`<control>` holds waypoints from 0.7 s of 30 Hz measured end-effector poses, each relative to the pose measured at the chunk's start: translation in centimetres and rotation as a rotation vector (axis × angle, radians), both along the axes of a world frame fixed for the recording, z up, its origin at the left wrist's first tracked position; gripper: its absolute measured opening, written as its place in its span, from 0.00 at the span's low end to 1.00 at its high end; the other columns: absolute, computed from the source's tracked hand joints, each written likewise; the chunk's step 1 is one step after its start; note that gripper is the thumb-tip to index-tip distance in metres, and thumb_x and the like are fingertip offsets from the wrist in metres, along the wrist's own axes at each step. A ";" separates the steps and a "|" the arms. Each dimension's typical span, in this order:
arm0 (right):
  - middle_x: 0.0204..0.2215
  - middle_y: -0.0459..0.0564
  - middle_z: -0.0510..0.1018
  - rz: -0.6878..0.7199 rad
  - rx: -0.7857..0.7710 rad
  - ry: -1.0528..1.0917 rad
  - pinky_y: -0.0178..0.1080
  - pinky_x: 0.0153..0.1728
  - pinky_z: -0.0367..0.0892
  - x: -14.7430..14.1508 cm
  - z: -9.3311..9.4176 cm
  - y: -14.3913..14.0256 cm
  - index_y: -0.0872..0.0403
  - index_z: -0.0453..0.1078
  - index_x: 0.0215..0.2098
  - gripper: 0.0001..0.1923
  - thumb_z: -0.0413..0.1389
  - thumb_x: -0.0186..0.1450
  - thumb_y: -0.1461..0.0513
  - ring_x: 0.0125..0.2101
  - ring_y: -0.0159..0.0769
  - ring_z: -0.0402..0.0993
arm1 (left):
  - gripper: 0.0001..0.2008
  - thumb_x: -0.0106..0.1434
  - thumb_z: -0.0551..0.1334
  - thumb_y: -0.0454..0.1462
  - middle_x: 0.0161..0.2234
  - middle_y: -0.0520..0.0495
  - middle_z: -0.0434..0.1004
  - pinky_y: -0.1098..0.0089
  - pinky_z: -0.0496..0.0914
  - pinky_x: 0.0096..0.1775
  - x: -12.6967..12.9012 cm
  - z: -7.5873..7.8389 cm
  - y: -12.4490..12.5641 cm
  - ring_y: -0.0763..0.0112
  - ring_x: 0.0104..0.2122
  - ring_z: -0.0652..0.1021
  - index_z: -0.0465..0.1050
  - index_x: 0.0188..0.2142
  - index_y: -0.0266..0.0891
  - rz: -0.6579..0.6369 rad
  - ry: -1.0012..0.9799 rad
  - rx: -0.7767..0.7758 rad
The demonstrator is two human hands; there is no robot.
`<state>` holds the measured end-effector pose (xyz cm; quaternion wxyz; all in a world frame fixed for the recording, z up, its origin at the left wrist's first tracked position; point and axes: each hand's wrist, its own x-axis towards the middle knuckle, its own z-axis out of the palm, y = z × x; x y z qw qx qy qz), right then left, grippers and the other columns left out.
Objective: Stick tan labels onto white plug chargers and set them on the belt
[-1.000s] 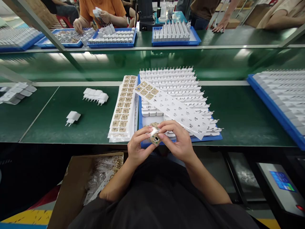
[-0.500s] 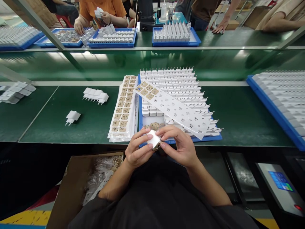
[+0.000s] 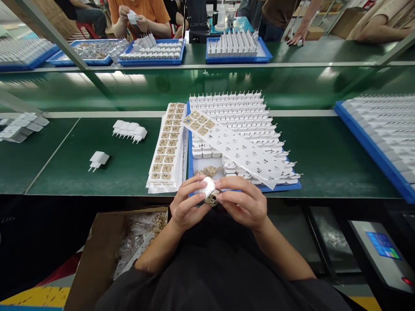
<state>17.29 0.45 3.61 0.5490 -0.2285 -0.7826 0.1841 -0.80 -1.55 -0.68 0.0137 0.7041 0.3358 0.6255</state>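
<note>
Both hands are sitting a touch higher and closer together than half a second ago, and the white charger point(image 3: 210, 190) is turning so its metal-trimmed port face tips toward the camera. Left hand point(image 3: 187, 205) is pinching the charger from the left, fingertips curled over its top; right hand point(image 3: 245, 203) is closing on it from the right, thumb and forefinger pressing near the port face, though whether a sticker sits under that fingertip is too small to tell. The charger is hovering just over the near edge of the green bench point(image 3: 324, 164), right in front of the blue tray point(image 3: 190, 160). Below left, an open cardboard box point(image 3: 97, 255) is crowding the lap side. A stack of label sheets point(image 3: 167, 149) is lying against the tray's left wall, and a mostly peeled sheet point(image 3: 240, 149) is resting slantwise across the rows of chargers. Open bench is stretching left toward a lone plug point(image 3: 98, 160) and a small cluster point(image 3: 130, 129). Farther off, a person in orange point(image 3: 142, 11) is handling a part over other trays.
</note>
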 end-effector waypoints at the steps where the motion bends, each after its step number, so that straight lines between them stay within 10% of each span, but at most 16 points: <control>1: 0.42 0.51 0.84 0.005 0.004 0.007 0.46 0.41 0.81 0.0 0.1 -0.1 0.44 0.75 0.46 0.13 0.60 0.67 0.68 0.42 0.43 0.83 | 0.20 0.60 0.72 0.35 0.48 0.49 0.79 0.52 0.83 0.47 0.0 -0.2 0.0 0.59 0.50 0.82 0.67 0.49 0.47 -0.013 -0.017 -0.024; 21: 0.54 0.53 0.80 0.112 -0.230 -0.033 0.55 0.58 0.68 0.1 1.0 0.1 0.48 0.65 0.43 0.08 0.56 0.69 0.67 0.59 0.46 0.71 | 0.27 0.58 0.73 0.30 0.51 0.46 0.77 0.50 0.78 0.54 -0.8 -0.9 0.0 0.57 0.53 0.80 0.68 0.54 0.48 -0.133 -0.209 -0.209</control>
